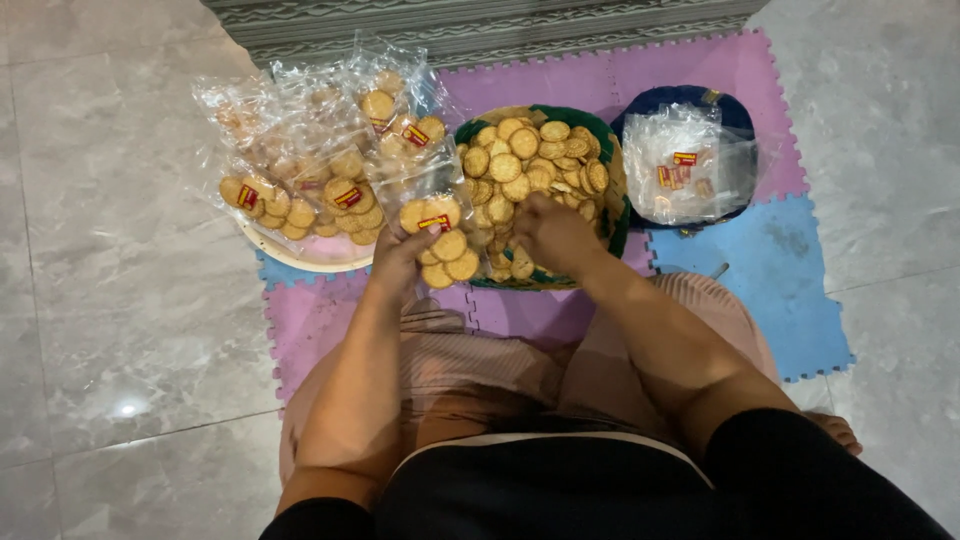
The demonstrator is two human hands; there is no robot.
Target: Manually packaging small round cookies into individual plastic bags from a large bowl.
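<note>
In the head view, the person is sitting on foam puzzle mats (700, 75) over a grey tiled floor, filling a clear plastic bag with round golden biscuits. The left hand (400, 255) is gripping that half-filled bag (440, 245) by its lower part, holding it just beside the left rim of the green woven basket (612, 215). The right hand (553, 235) is reaching down into the loose biscuits (520, 165) heaped in the basket, fingers curled among them; whether it is actually pinching any cannot be told, since the fingertips are buried.

To do this well, I judge the left hand should be keeping the bag's mouth upright and wide open close to the basket edge, so each handful is travelling only a short way and nothing is spilling onto the mats. The right hand should be taking small stacks lightly, since thin biscuits are likely to crack.

The loose biscuits are lying directly under and ahead of the right hand, and just right of the left. Filled bags (320, 160) are piling on a round tray (300, 260) to the far left, near the left hand. Empty bags (685, 165) are resting in a dark blue bowl (730, 110) right of the basket.
</note>
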